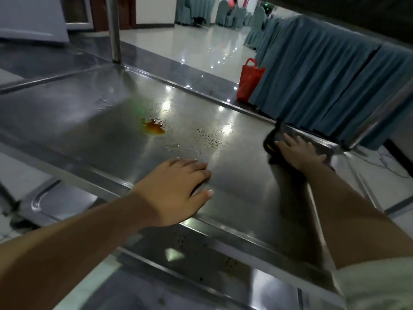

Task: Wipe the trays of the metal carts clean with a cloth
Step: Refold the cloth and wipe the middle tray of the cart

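We start with the tray [93, 108], the middle shelf of a steel cart, which fills most of the view. Its long axis runs from lower right to upper left, and its raised rim is nearest us along the front edge. On it sit an orange spill [154, 127] near the middle and a patch of dark specks [207, 137] just right of that, with some wet smears nearby.

The cloth [271, 142], dark with a yellowish edge, lies at the tray's far right corner, against the back rim. Our right hand [298, 151] presses it flat, fingers spread and fairly straight over the top instead of curled round it. Our left hand [178, 189] rests palm down on the tray close to the front rim, fingers straight and together, holding nothing; we judge it is bracing us.

The step in hand looks like the wipe of this shelf, begun at the right end, with the dirt not yet reached. The next move calls for a sweep leftward along the long axis, cloth kept flat and pressed so the specks and spill are gathered, not smeared. The left hand lies near that path and may need to lift.

Beyond the cart, an upright post [114, 30] rises at the back corner, a lower shelf [201, 253] shows beneath, and a red bag [249, 81] stands on the floor beside blue-grey table skirts [312, 70].
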A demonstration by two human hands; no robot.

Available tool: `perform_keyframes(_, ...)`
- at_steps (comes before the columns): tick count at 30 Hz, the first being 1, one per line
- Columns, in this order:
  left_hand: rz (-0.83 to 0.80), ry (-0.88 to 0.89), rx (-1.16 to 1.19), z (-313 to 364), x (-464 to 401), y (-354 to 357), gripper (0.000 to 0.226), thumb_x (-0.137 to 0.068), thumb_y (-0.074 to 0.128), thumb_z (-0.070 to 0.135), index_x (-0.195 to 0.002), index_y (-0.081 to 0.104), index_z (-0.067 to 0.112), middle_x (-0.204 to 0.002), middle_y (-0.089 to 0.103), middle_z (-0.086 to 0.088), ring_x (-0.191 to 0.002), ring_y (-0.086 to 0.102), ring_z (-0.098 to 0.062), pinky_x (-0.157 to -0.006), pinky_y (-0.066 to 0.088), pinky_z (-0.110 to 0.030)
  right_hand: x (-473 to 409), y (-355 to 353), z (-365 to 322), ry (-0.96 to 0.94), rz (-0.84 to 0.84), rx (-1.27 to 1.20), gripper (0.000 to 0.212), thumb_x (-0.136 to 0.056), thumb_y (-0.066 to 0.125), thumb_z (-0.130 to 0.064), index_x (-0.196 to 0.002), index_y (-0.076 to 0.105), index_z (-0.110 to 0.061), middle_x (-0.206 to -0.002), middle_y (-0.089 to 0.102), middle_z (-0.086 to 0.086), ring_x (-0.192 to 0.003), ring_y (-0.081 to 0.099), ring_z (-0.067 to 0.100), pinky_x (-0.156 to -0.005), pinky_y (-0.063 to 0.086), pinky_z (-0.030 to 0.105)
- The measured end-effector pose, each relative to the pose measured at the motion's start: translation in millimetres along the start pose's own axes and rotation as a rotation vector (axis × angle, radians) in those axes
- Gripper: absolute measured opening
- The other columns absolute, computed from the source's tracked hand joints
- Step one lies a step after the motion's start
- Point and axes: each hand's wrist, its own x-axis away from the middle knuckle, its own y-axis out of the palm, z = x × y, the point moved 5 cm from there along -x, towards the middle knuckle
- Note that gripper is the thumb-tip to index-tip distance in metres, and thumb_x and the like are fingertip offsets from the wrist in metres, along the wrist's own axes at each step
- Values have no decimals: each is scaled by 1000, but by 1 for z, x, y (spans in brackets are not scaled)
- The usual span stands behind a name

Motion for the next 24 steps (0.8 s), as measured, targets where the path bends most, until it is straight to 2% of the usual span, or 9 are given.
perform_keyframes(6, -8, 9, -15, 4, 3, -4, 59, -95, 23, 57, -145, 36, 29, -154, 32, 8, -142, 24, -10, -115, 13, -30, 87, 12, -76, -353, -83, 20, 60, -90, 23, -72, -146, 9, -55, -162, 0, -10, -149, -1, 25, -110, -6, 64)
perform_keyframes(10, -25, 3, -20, 6, 7, -3, 56, -97, 26, 53, -147, 34, 27, -156, 29, 6, -143, 21, -11, -118, 14, -33, 181, 14, -72, -532, -132, 13, 59, -81, 14, -81, -136, -5, -69, -159, -8, -20, -146, -13, 10, -113, -13, 53)
perform_keyframes(13, -18, 3, -20, 7, 11, -3, 57, -97, 25, 53, -146, 34, 26, -156, 29, 4, -143, 22, -12, -117, 14, -33, 230, 14, -60, -578, -116, 6, 59, -76, 8, -87, -130, -11, -74, -156, -13, -25, -141, -19, 2, -112, -17, 49)
perform_keyframes(16, 2, 11, -27, 6, 14, -4, 58, -97, 22, 53, -144, 38, 24, -154, 34, 1, -142, 27, -16, -115, 18, -34, 214, 11, -66, -502, -112, 11, 59, -76, 11, -87, -131, -9, -74, -155, -12, -26, -144, -15, 4, -114, -13, 52)
perform_keyframes(19, 33, 27, -24, 8, 10, -7, 54, -96, 25, 51, -135, 50, 23, -146, 46, -1, -134, 39, -20, -110, 27, -36, 165, 10, -90, -281, -87, -14, 64, -83, 18, -79, -143, 4, -60, -161, -5, -16, -148, -8, 17, -113, -8, 59)
perform_keyframes(22, 63, 14, 19, 7, 3, -13, 46, -95, 33, 46, -126, 56, 21, -131, 57, -2, -118, 50, -21, -98, 39, -36, 135, 14, -116, -74, -77, -70, 67, -88, 21, -75, -148, 8, -50, -162, -2, -6, -148, -6, 28, -109, -8, 66)
perform_keyframes(24, 104, -18, 69, 3, 1, -19, 42, -95, 40, 39, -128, 55, 19, -126, 59, -2, -114, 50, -21, -95, 42, -36, 134, 18, -126, -44, -111, -65, 65, -89, 21, -73, -148, 6, -51, -162, -4, -5, -148, -8, 29, -108, -8, 68)
